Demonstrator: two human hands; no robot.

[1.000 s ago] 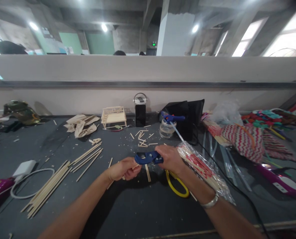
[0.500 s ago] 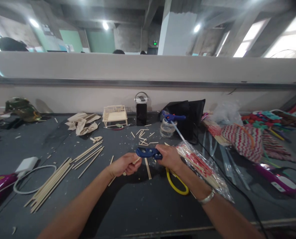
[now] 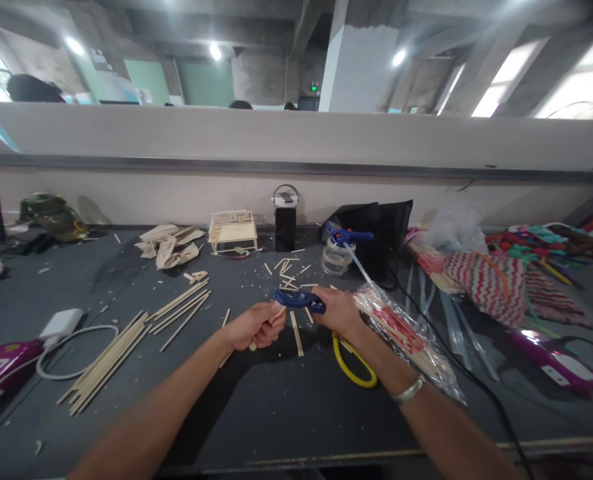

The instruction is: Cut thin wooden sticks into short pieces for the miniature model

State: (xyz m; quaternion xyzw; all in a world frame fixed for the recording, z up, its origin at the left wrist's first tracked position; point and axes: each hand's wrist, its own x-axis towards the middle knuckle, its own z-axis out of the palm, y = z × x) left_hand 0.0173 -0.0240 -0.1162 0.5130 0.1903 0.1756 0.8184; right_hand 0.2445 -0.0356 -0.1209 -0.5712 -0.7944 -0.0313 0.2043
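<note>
My right hand (image 3: 339, 311) is closed around the handle end of a dark blue cutting tool (image 3: 296, 300) with a yellow handle (image 3: 349, 367). The tool's head points left and meets the fingertips of my left hand (image 3: 257, 325). Pinched in my left hand is a thin wooden stick, mostly hidden by the fingers. Short cut sticks (image 3: 287, 273) lie scattered just beyond the tool. Two longer sticks (image 3: 297, 333) rest on the dark table between my hands.
Long sticks (image 3: 109, 367) lie at the left. Behind them are crumpled cloth (image 3: 169, 247), a small wooden frame model (image 3: 233, 230) and a phone (image 3: 285, 229). A glue gun (image 3: 349, 236) rests on a jar (image 3: 335, 259). Bagged sticks (image 3: 409, 333) lie at the right.
The view has shifted slightly. The tool's head looks more closed and a little turned between my hands; both hands keep their hold.
</note>
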